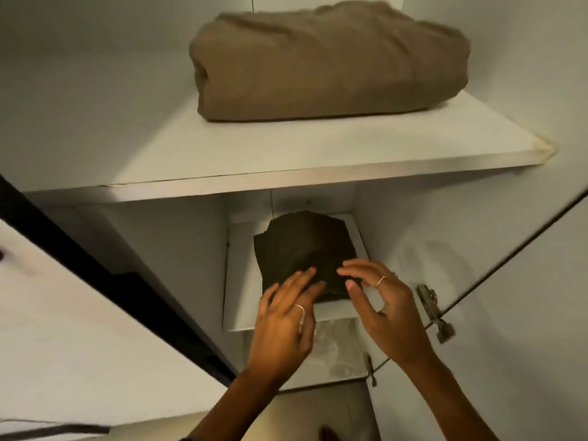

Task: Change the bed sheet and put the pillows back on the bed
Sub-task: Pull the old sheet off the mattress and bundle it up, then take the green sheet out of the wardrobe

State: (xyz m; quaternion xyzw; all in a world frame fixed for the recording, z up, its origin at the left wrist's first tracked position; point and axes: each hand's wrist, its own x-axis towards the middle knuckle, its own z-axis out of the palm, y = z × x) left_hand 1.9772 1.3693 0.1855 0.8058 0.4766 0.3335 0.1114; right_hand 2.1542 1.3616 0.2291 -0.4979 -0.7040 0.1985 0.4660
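Since both hands, left hand and right hand, hover spread over the dark folded sheet, nothing's gripped yet. Grab only the top layer and it'll probably unfold off the shelf.

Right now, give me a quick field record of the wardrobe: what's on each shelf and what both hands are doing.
upper shelf: folded tan bedding, untouched
lower shelf: folded dark sheet
left hand: open, fingers straight, at the sheet's near edge; contact unclear
right hand: open, fingers loosely bent over the sheet's near right corner, not gripping
door: open at right, hinge visible
sheet status: not yet lifted
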